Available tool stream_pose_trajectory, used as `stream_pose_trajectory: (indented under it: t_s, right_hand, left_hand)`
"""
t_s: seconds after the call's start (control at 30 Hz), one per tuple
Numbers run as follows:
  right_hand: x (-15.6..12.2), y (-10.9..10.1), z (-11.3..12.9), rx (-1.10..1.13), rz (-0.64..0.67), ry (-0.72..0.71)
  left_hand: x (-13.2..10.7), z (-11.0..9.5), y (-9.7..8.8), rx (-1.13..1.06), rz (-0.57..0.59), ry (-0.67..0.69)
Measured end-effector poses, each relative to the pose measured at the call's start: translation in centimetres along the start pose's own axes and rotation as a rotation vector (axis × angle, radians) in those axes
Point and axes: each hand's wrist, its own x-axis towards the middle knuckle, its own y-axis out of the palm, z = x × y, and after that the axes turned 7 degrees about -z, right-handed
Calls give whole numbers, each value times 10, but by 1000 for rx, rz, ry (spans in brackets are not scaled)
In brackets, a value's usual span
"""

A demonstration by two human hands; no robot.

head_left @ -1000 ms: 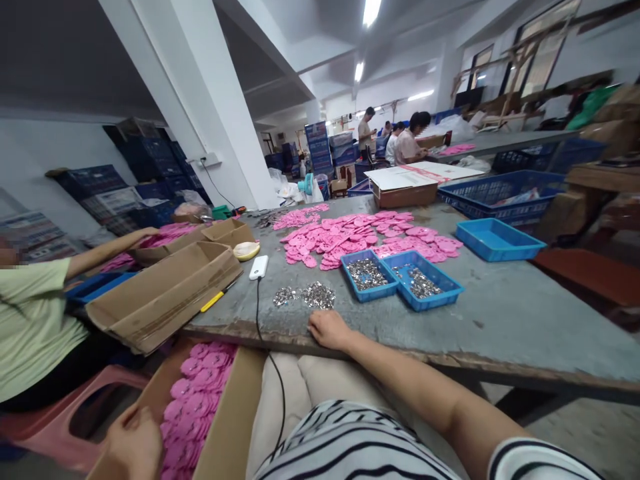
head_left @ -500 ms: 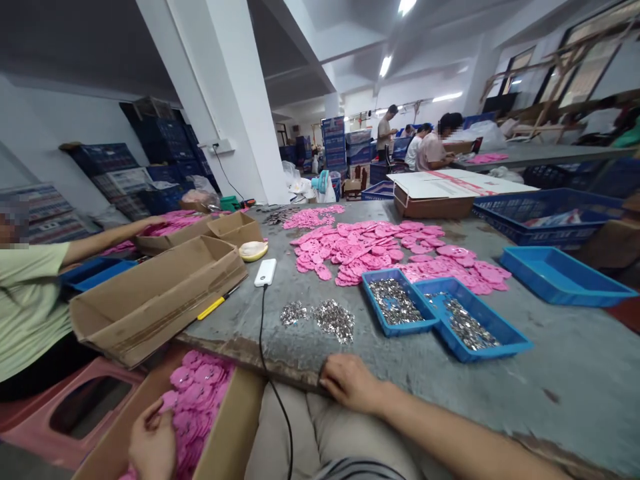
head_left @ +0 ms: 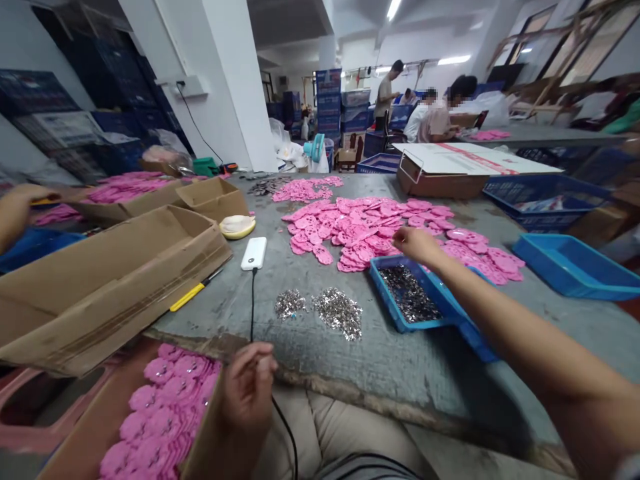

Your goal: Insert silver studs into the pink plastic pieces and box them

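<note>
My right hand point(head_left: 416, 244) reaches across a blue tray point(head_left: 387, 308) of small metal bits to the near edge of a heap of pink flat pieces point(head_left: 360, 227). Its fingers are bent down together on the heap; what they grip is hidden. My left hand point(head_left: 247, 390) hovers at the table's front edge point(head_left: 400, 393), fingers curled in a loose pinch. It is beside a black cable point(head_left: 251, 300) and a cardboard box point(head_left: 75, 437) filled with pink pieces point(head_left: 160, 407). Two loose piles of metal bits point(head_left: 340, 312) lie between my hands.
A white power bank point(head_left: 254, 253), a yellow cutter point(head_left: 187, 298) and a long open carton point(head_left: 100, 280) lie to the left. A second blue tray point(head_left: 477, 337) is under my forearm, another point(head_left: 570, 267) at right. A co-worker's hand point(head_left: 15, 207) shows far left; people point(head_left: 435, 117) sit behind.
My right hand left the table's front edge and reached forward over the blue tray to the pink heap. My left hand rose from the box of pink pieces to the table edge.
</note>
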Motion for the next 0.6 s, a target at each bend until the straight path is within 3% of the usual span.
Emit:
stream_pose_trajectory:
  t_s: [0.13,0.23,0.4,0.6]
  right_hand:
    - [33,17,-2,-50,74,44]
    - [41,36,4,-75,98,59]
    - [39,48,5,-59,61,126]
    - [26,28,-11,98,-45,212]
  left_hand:
    - [-19,6,38,-183,165,-225]
    - [-21,7,54,-198,297,-437]
    - [-16,9,58,-167,431,-654]
    - [-11,11,55,-153,529,-675]
